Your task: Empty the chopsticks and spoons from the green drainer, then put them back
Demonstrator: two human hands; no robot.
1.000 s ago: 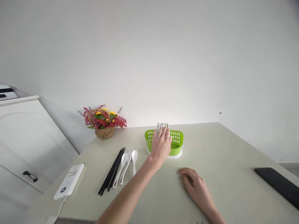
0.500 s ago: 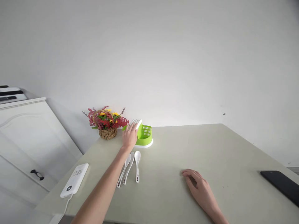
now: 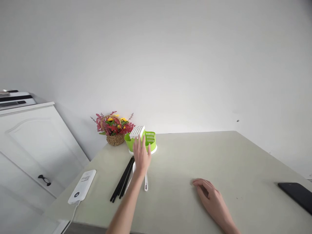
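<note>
A green slotted cutlery holder (image 3: 150,139) with a white insert (image 3: 137,131) and a white base stands at the back left of the table, beside the flower basket. My left hand (image 3: 141,156) hovers just in front of it, fingers spread, holding nothing, above the white spoons (image 3: 146,184). A bundle of black chopsticks (image 3: 122,179) lies left of the spoons. My right hand (image 3: 211,199) rests flat on the beige table (image 3: 219,156), palm down, empty.
A wicker basket of red and yellow flowers (image 3: 114,127) stands at the table's back left by the wall. A white power bank (image 3: 82,186) with a cable lies near the left edge. A black phone (image 3: 297,193) lies at the right edge. A white cabinet (image 3: 31,143) stands left.
My left hand slid the green holder from the table's middle to the back left beside the flower basket, then let go and drew back over the spoons. My right hand stayed put.
</note>
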